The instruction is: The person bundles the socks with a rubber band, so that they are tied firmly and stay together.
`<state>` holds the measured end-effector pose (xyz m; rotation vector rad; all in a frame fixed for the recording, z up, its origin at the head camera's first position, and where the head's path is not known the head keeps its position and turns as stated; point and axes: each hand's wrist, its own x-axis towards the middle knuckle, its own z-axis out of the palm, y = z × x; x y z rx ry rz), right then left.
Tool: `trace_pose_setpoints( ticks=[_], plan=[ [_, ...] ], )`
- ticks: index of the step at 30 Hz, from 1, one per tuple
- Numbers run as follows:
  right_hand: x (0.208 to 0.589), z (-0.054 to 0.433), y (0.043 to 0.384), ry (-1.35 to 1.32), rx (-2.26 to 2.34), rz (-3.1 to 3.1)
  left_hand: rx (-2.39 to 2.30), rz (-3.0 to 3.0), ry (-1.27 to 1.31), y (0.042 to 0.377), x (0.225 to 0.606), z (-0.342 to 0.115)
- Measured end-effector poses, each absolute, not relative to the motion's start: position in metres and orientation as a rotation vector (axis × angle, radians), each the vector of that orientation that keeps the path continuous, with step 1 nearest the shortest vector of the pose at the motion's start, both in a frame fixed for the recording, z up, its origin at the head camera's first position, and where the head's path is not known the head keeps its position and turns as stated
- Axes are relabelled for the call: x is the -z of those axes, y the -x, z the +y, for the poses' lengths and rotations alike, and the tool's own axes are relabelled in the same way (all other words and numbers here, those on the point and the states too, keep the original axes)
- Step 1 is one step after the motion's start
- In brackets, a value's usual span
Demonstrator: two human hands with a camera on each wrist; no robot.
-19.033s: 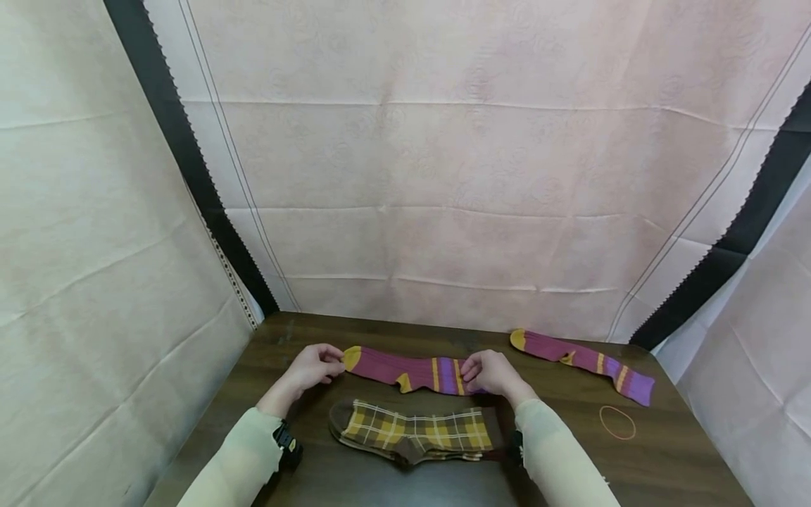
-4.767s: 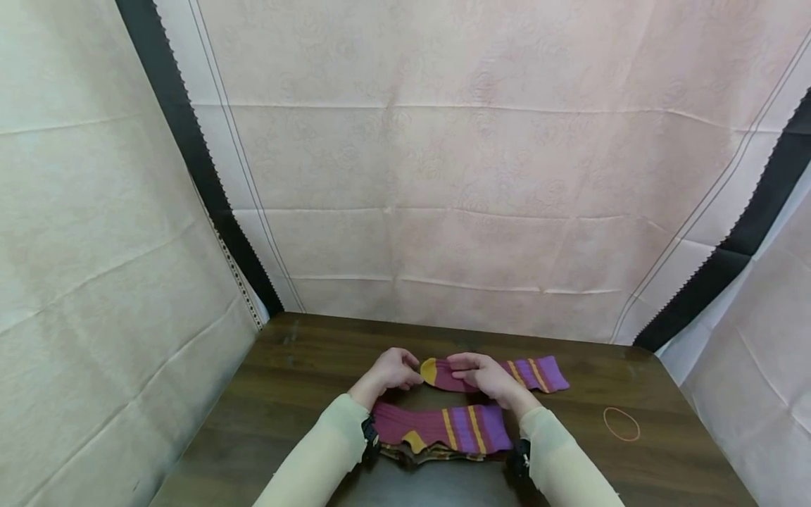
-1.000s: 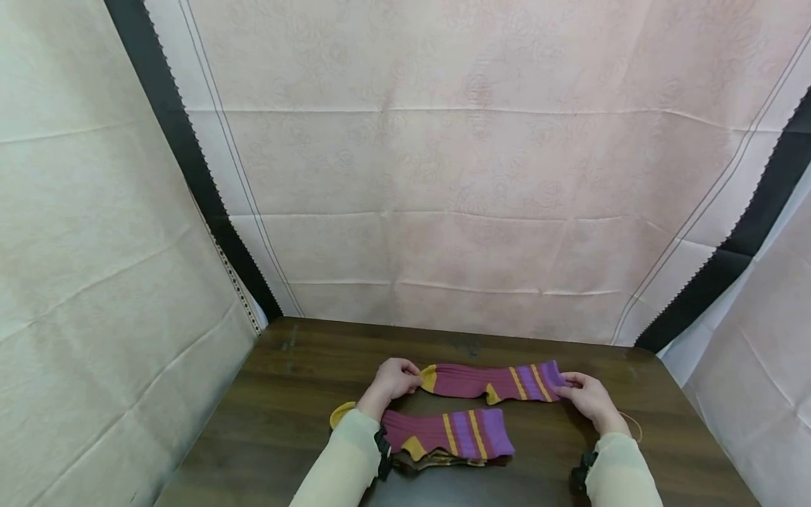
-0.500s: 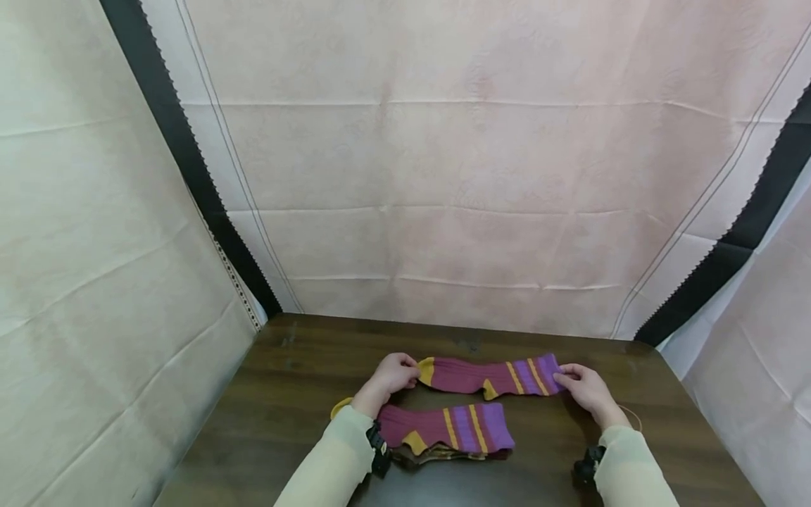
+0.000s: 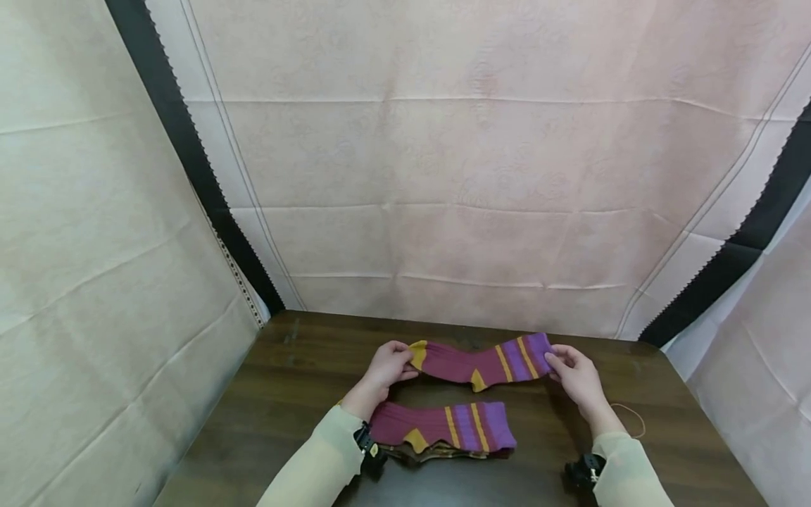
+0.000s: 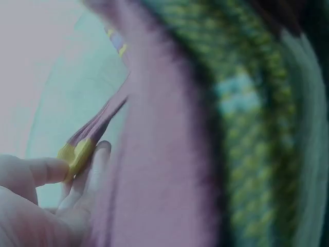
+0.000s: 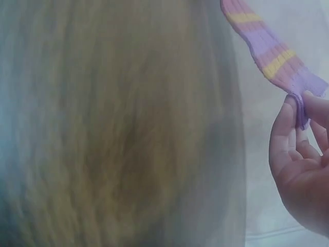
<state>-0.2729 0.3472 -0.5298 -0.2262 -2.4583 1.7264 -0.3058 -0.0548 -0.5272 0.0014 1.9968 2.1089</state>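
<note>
Grip: left hand (image 5: 391,360) pinches striped sock (image 5: 478,362) toe, right hand (image 5: 575,377) pinches cuff | folded socks (image 5: 443,429) just below | rubber band (image 5: 630,419) right

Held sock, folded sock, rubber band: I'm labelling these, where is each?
Held sock (image 5: 455,360), head view, maroon middle.
Folded sock (image 5: 431,424), head view, maroon part.
Rubber band (image 5: 636,415), head view, right curve.

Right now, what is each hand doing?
Left hand: pinches the yellow toe of the purple striped sock.
Right hand: pinches the sock's purple cuff end.
</note>
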Motion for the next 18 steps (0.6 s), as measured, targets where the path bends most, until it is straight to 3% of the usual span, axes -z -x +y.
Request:
trace_pose_setpoints(
  ticks=[18],
  plan=[
    [0.483,0.309,0.235,0.154,-2.217,-2.212,-2.333,1.962,0.022,0.291,0.488,-0.105]
  ],
)
